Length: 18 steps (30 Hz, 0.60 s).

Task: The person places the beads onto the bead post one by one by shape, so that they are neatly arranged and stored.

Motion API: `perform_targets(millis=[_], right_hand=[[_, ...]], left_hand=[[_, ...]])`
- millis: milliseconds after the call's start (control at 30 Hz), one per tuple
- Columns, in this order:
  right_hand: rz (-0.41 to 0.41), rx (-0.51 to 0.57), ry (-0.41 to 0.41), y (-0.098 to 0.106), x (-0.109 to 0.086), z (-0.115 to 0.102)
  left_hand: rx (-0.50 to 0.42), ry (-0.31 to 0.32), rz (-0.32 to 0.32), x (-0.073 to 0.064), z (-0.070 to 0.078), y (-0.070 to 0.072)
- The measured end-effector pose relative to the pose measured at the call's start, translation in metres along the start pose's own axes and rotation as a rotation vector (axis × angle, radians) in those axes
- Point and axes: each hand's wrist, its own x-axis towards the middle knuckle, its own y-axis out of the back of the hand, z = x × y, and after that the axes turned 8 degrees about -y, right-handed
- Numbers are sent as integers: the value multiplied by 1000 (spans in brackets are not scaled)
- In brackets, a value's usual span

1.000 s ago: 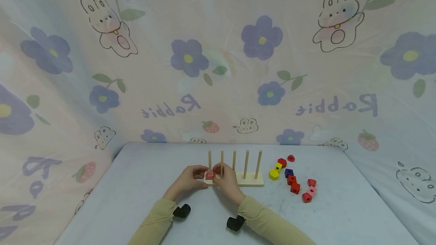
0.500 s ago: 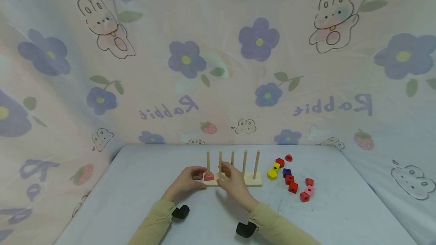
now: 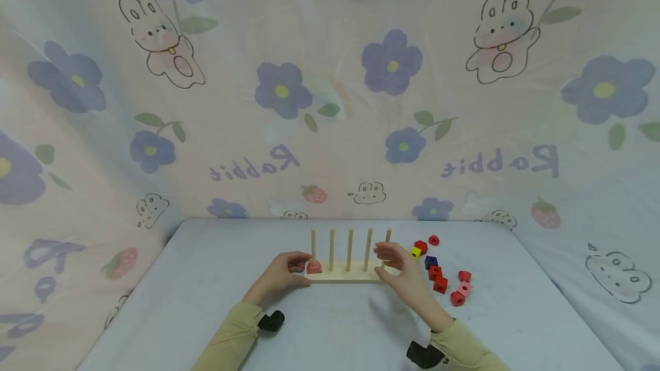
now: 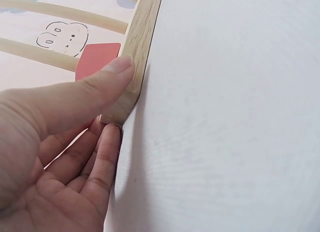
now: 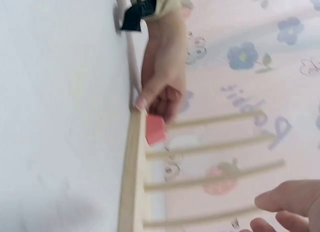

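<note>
A pale wooden peg board (image 3: 340,277) with several upright pegs stands on the table in the head view. At the foot of its leftmost peg sits a pinkish-red block (image 3: 314,268). My left hand (image 3: 277,275) holds the board's left end, its thumb on the front edge and fingertips at the corner, as the left wrist view shows close up. My right hand (image 3: 404,273), fingers loosely bent and holding nothing, is over the right end, in front of the rightmost peg (image 3: 388,236). In the right wrist view its fingertips show at the lower right, beside the pegs.
Right of the board lie loose beads: a yellow one (image 3: 415,253) partly behind my right hand, a dark blue one (image 3: 431,263), a pink one (image 3: 464,288) and several red ones (image 3: 440,285). A patterned cloth (image 3: 330,130) hangs behind the table.
My right hand has let go of the pinkish-red block at the leftmost peg and moved right along the board towards the beads. My left hand stays at the board's left end.
</note>
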Motion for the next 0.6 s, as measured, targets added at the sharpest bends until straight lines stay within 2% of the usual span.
perform_targets(millis=[200, 400, 600], right_hand=[[41, -116, 58, 53, -7, 8], [45, -284, 32, 104, -18, 20], [16, -392, 35, 148, -31, 40]], left_hand=[[-4, 21, -1, 0, -5, 0], [-26, 10, 13, -2, -6, 0], [-20, 20, 3, -3, -5, 0]])
